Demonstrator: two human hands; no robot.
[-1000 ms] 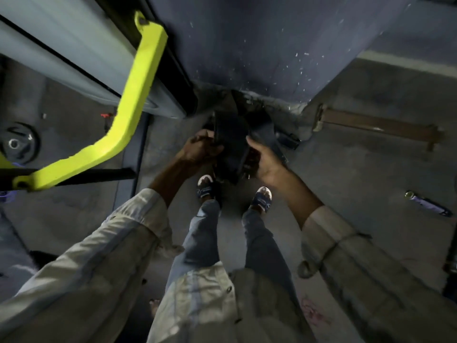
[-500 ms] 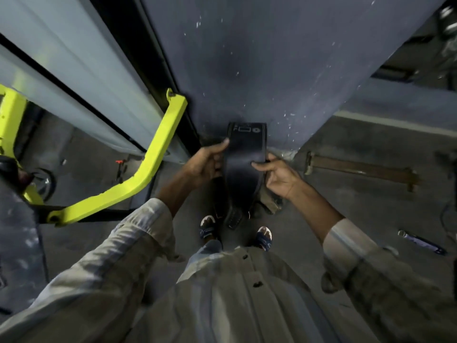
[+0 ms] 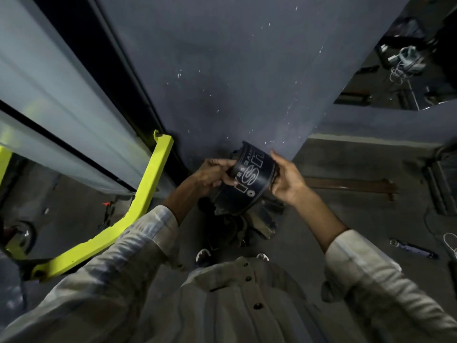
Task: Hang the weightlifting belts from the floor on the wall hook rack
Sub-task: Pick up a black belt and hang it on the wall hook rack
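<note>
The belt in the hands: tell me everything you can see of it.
The belt is wide, dark and stiff-looking, perhaps leather, with pale printed lettering and an oval logo on its outer face. It curves in an arc, held up before the grey wall. The left hand grips one edge, the right hand the other. Its lower end hangs down, details lost in shadow.

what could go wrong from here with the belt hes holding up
1. The black belt is pinched only at its edges by the left hand and right hand; its lower end hangs loose, so it could slip or swing.
2. More straps lie on the floor just ahead of the feet, a likely trip hazard.
3. No hook rack is in view, so he may have to reach without seeing it.
</note>
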